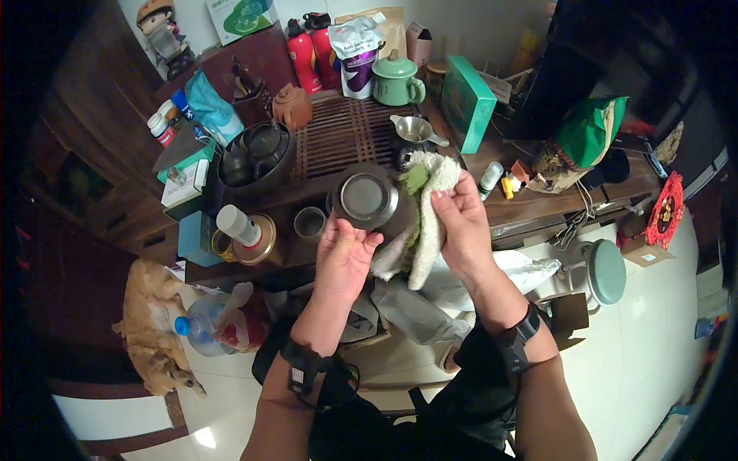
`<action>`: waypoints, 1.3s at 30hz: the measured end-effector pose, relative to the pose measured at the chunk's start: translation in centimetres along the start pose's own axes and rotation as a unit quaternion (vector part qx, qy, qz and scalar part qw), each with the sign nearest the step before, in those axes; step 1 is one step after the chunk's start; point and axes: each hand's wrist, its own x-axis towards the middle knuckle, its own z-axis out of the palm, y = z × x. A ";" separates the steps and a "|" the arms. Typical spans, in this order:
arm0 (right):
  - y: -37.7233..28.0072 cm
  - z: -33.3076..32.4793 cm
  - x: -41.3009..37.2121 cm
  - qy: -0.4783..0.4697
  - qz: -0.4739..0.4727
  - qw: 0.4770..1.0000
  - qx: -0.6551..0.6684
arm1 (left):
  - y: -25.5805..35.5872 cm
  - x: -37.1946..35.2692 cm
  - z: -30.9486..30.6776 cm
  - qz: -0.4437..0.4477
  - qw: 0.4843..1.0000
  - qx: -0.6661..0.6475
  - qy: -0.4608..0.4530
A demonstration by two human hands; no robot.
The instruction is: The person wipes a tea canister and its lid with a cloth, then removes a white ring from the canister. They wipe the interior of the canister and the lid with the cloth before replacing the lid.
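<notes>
My left hand (pixel 344 250) pinches the lower edge of a dark round piece of teaware (pixel 364 198), whose flat face with a pale ring is turned up toward me. My right hand (pixel 461 219) grips a white and green cloth (pixel 427 223) that hangs down in folds beside the round piece. Just left of my left fingers, a small dark cup (pixel 310 222) stands on the table. Behind the cloth sits a metal tea strainer (pixel 415 131) with two side tabs.
A slatted tea tray (pixel 343 146) lies at the back, with a clay teapot (pixel 292 106) and a green lidded mug (pixel 397 79). On the left are a dark bowl of teaware (pixel 256 157) and a white-capped jar (pixel 239 226). A dog (pixel 157 326) lies on the floor.
</notes>
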 end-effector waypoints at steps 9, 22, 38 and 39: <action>0.5 1.7 -1.6 -0.079 -0.246 0.837 -0.482 | -0.5 -0.4 0.8 0.061 0.977 0.197 -0.046; 0.4 2.6 -2.1 -0.118 -0.254 0.848 -0.451 | 0.6 -0.8 1.1 0.082 0.957 0.279 -0.013; -0.5 2.0 -0.8 -0.030 -0.319 0.729 -0.605 | -0.5 -0.8 1.8 0.064 0.964 0.257 -0.018; -0.5 2.1 -0.9 -0.051 -0.287 0.757 -0.585 | -0.2 -0.6 1.5 0.075 0.963 0.258 -0.014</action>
